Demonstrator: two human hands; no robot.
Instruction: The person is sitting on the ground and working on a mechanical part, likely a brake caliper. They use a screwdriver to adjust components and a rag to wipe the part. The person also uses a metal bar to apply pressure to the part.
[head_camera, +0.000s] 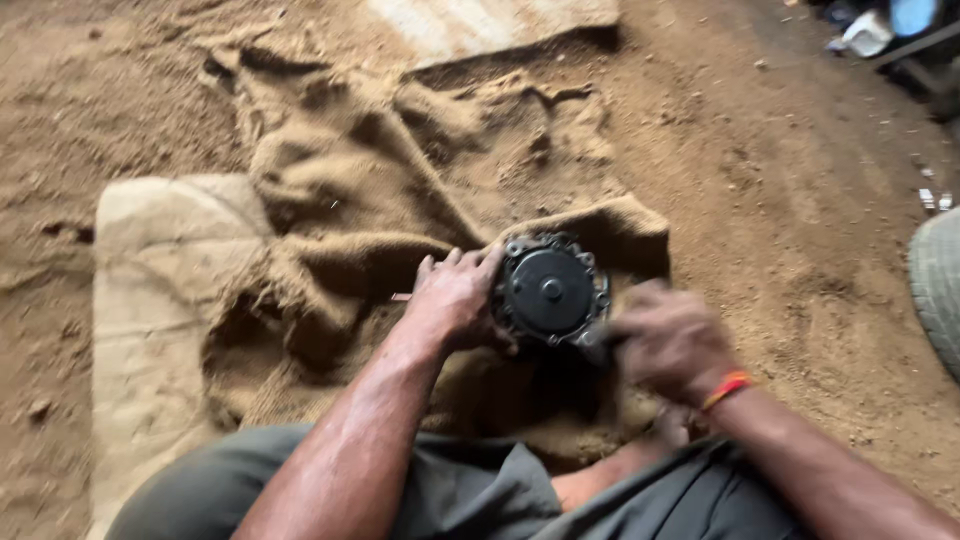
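A round black metal machine part (548, 290) with a bolted rim and a central hub rests on a crumpled burlap sack (380, 190) in front of my knees. My left hand (455, 298) grips its left edge, fingers curled over the rim. My right hand (668, 338), blurred by motion, sits at the part's lower right side with fingers closed; whether it holds a small tool there I cannot tell. A red and orange thread band (727, 388) circles my right wrist.
Sandy dirt floor lies all around. A pale flat slab or sack (150, 290) lies left under the burlap, another pale sheet (480, 22) at the top. A tyre edge (938, 285) shows at the right, clutter (880, 30) at the top right.
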